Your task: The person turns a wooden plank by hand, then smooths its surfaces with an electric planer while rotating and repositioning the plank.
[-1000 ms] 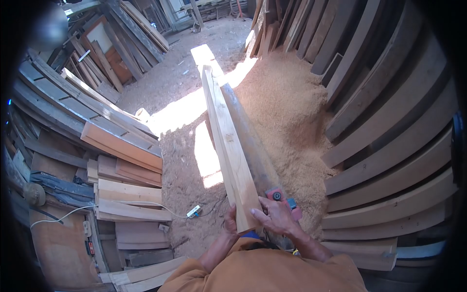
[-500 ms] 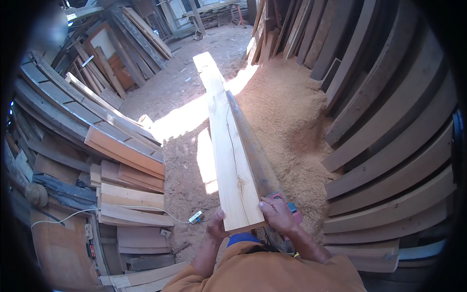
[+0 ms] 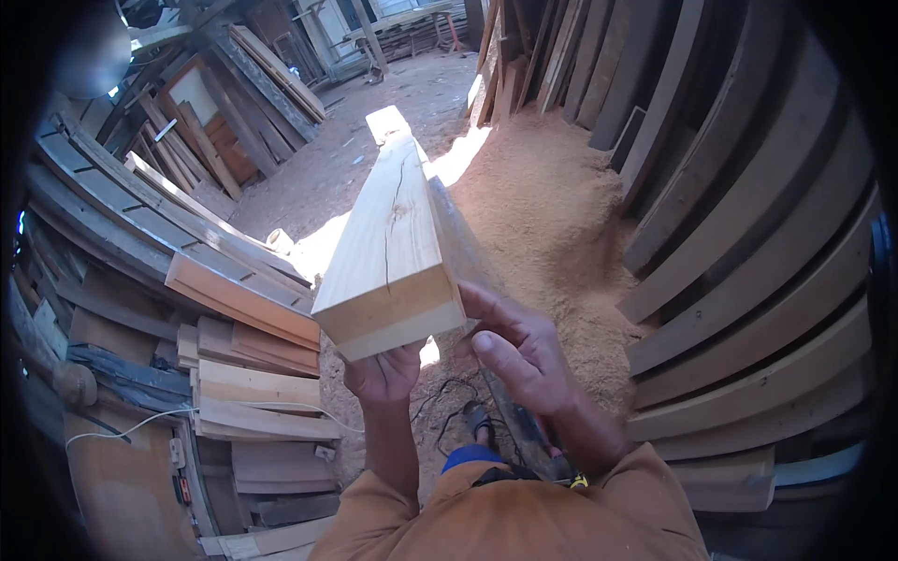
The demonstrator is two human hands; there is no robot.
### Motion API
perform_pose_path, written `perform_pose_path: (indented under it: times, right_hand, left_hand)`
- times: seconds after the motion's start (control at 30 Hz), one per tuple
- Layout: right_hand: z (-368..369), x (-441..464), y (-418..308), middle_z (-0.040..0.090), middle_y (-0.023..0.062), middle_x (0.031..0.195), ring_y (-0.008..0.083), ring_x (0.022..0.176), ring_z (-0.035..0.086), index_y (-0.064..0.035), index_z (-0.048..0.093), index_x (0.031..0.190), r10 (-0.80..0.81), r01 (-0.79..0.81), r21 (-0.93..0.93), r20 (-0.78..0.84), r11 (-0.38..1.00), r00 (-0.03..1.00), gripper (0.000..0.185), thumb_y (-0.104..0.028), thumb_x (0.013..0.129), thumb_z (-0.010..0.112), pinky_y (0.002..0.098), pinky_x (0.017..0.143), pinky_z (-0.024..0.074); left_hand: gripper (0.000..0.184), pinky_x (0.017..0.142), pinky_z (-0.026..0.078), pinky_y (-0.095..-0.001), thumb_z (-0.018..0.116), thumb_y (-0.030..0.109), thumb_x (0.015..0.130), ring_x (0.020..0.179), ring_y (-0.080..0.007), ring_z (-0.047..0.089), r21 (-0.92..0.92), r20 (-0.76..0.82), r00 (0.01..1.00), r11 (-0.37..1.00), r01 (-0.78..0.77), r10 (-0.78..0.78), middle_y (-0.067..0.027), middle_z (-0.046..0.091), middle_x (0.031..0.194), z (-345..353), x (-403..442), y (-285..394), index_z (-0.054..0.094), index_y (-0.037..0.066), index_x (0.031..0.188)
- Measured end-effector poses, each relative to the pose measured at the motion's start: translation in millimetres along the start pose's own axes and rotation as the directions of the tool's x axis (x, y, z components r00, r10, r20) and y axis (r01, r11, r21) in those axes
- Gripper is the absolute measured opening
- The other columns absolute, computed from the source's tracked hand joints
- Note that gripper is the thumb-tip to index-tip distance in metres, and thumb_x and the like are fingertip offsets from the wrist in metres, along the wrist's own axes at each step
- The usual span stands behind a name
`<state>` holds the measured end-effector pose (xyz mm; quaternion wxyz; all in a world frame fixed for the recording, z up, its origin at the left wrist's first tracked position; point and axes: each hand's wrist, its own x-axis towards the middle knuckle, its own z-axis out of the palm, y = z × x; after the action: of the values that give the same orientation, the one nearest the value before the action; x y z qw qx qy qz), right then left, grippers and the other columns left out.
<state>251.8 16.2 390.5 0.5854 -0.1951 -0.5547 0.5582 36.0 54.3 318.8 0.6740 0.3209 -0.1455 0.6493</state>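
A thick pale wooden beam [image 3: 388,224] with a long crack and a knot on its top face points away from me, its near end raised. My left hand [image 3: 383,372] is under the near end, gripping it from below, with the fingers partly hidden by the wood. At the beam's right side, my right hand [image 3: 524,353] has its thumb spread from the fingers. Its upper fingers reach the side face near the corner; whether they press on it I cannot tell. A weathered timber [image 3: 458,224] runs below the beam.
Sawdust [image 3: 552,224] is heaped on the floor to the right. Long boards [image 3: 748,252] lean along the right wall. Stacked boards [image 3: 257,385] stand at the left, with a white cable [image 3: 309,408] across them. A sandalled foot [image 3: 479,421] and dark cords [image 3: 435,402] are below.
The beam's near end has risen and swung left. My left hand has moved up beneath it. My right hand has left the top edge and opened beside the beam.
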Motion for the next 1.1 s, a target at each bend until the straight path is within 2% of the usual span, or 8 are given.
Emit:
perform_pose_path:
  times: [0.2,0.27,0.33,0.53,0.63,0.77,0.87,1.1]
  right_hand:
    - [-42,-60,56,0.073,0.0108,0.119,0.0136,0.096,0.066,0.0069,0.064,0.132,0.381,-0.446,-0.256,-0.266,0.858,0.885,0.036,-0.014,0.103,0.058,0.0295,0.087,0.0547]
    - [-72,-93,93,0.074,0.0117,0.113,0.0131,0.093,0.066,0.0057,0.067,0.126,0.385,-0.491,-0.389,-0.32,0.78,0.866,0.034,-0.016,0.101,0.06,0.0308,0.086,0.0549]
    - [-95,-123,109,0.075,0.0189,0.106,0.0247,0.103,0.074,0.0018,0.07,0.117,0.479,-0.636,-0.473,-0.42,0.61,0.771,0.033,-0.024,0.096,0.068,0.0395,0.091,0.0568]
    - [-124,-212,138,0.07,0.0236,0.113,0.0395,0.109,0.07,0.0047,0.064,0.125,0.607,-0.779,-0.592,-0.546,0.207,0.577,0.052,-0.028,0.088,0.076,0.0466,0.097,0.0544]
    - [-129,-259,174,0.063,0.0276,0.124,0.0427,0.121,0.064,0.0042,0.057,0.135,0.465,-0.624,-0.72,-0.459,0.304,0.757,0.065,-0.029,0.083,0.081,0.0486,0.104,0.0509]
    - [-127,-265,199,0.063,0.0281,0.127,0.0436,0.122,0.063,0.0054,0.056,0.136,0.524,-0.69,-0.72,-0.558,0.079,0.643,0.065,-0.024,0.083,0.081,0.048,0.107,0.0502]
    - [-135,-259,212,0.07,0.0259,0.119,0.0402,0.116,0.069,0.006,0.062,0.13,0.602,-0.78,-0.619,-0.59,0.091,0.538,0.055,-0.021,0.085,0.079,0.0467,0.102,0.0533]
    - [-159,-283,246,0.076,0.0189,0.116,0.0293,0.111,0.073,0.0017,0.066,0.131,0.566,-0.71,-0.564,-0.449,0.421,0.692,0.05,-0.02,0.088,0.077,0.0411,0.097,0.0558]
  left_hand:
    - [0.084,0.124,0.028,-0.0723,0.074,0.02,0.099,0.157,-0.0418,0.029,-0.015,-0.079,0.995,0.998,-0.061,0.06,-0.0204,0.028,0.171,-7,22,6,0.025,0.007,0.166]
    - [0.078,0.121,0.038,-0.067,0.073,0.031,0.1,0.153,-0.0394,0.039,0.08,-0.069,0.996,0.995,-0.058,0.064,-0.0205,0.038,0.166,-9,23,3,0.033,0.007,0.162]
    - [0.076,0.119,0.045,-0.0636,0.073,0.037,0.1,0.149,-0.038,0.045,0.13,-0.071,0.995,0.99,-0.054,0.064,-0.0207,0.044,0.162,-9,23,0,0.037,0.006,0.161]
    - [0.079,0.119,0.04,-0.0678,0.075,0.027,0.098,0.151,-0.0404,0.041,0.037,-0.134,0.988,0.997,-0.071,0.075,-0.0209,0.039,0.165,-8,24,-8,0.034,0.006,0.162]
    - [0.075,0.117,0.048,-0.0614,0.075,0.035,0.099,0.143,-0.0392,0.053,0.119,-0.155,0.984,0.991,-0.066,0.084,-0.0203,0.05,0.158,-3,27,-18,0.04,0.004,0.158]
    - [0.078,0.117,0.049,-0.0599,0.075,0.034,0.099,0.141,-0.0395,0.055,0.061,-0.148,0.988,0.998,-0.03,0.039,-0.0227,0.051,0.156,-3,28,-33,0.036,0.0,0.158]
    - [0.084,0.114,0.052,-0.0579,0.074,0.037,0.099,0.14,-0.0387,0.057,0.099,-0.118,0.993,0.995,-0.017,0.029,-0.0244,0.052,0.153,10,39,-48,0.028,-0.004,0.157]
    - [0.086,0.114,0.053,-0.0535,0.072,0.038,0.1,0.139,-0.0353,0.057,0.136,-0.063,0.998,0.991,-0.003,0.012,-0.0221,0.052,0.152,20,59,-71,0.024,-0.002,0.158]
